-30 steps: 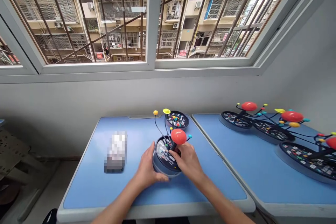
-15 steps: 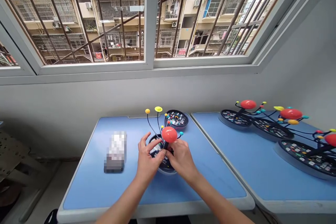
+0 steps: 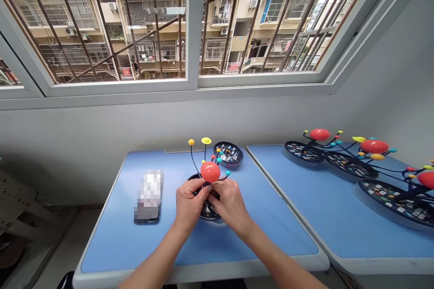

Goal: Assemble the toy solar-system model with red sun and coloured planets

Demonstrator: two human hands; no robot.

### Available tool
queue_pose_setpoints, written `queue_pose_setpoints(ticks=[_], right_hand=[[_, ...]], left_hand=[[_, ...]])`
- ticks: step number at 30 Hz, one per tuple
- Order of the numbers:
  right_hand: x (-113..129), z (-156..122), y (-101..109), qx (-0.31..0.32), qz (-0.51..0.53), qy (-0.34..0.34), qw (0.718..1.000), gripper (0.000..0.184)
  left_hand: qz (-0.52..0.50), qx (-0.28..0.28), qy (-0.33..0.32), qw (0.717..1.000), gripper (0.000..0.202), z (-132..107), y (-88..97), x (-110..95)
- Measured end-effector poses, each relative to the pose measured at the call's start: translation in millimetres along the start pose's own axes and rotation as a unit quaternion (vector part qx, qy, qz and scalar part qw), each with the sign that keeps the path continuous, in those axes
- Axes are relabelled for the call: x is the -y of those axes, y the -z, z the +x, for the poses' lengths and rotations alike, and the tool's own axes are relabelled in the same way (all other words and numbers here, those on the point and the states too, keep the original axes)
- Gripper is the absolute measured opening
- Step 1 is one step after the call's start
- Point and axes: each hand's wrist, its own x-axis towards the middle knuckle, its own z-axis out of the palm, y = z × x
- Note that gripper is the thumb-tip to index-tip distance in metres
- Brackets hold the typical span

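Note:
A solar-system model stands on the blue table [image 3: 111, 235] in front of me: a round black base [image 3: 207, 211] with a red ball [image 3: 210, 171] on a short post and thin black wire arms tipped with small yellow, teal and orange balls [image 3: 205, 141]. My left hand [image 3: 188, 203] and my right hand [image 3: 228, 203] are both closed around the post and the base just under the red ball, fingertips meeting at the middle. The hands hide most of the base.
A second black round base [image 3: 228, 153] lies behind the model. A phone [image 3: 149, 196] lies to the left on the same table. On the adjoining blue table [image 3: 322, 216] to the right stand three finished models [image 3: 373, 149]. A grey wall and barred window are behind.
My left hand has moved from the base's left rim up onto the centre post and closed there. The model has shifted slightly left and away from me.

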Motion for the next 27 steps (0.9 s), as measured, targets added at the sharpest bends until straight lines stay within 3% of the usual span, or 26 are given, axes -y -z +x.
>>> queue_pose_setpoints(ticks=[5, 9, 13, 17, 22, 27], right_hand=[[-9.3, -5.8, 20.7, -0.034, 0.029, 0.014, 0.999, 0.014], [-36.6, -17.2, 30.5, -0.052, 0.057, -0.055, 0.995, 0.022], [-63.4, -27.0, 21.3, -0.007, 0.064, -0.127, 0.990, 0.021], [-64.7, -28.4, 0.2, 0.040, 0.100, -0.146, 0.983, 0.020], [-55.9, -28.5, -8.6, 0.048, 0.147, -0.148, 0.977, 0.020], [-80.5, -51.3, 26.0, 0.020, 0.152, -0.193, 0.969, 0.024]], left_hand=[[-0.052, 0.001, 0.043, 0.998, 0.016, 6.7, 6.9, 3.9], [-0.057, -0.008, 0.051, 0.997, 0.020, 11.7, 13.9, 5.8], [-0.055, -0.010, 0.054, 0.997, 0.021, 12.6, 17.5, 6.2], [-0.052, -0.001, 0.039, 0.998, 0.021, 12.9, 13.1, 1.9], [-0.043, 0.042, -0.001, 0.998, 0.018, 12.8, -12.9, -10.0], [0.000, 0.077, -0.045, 0.996, 0.015, 0.6, -59.2, -10.2]])
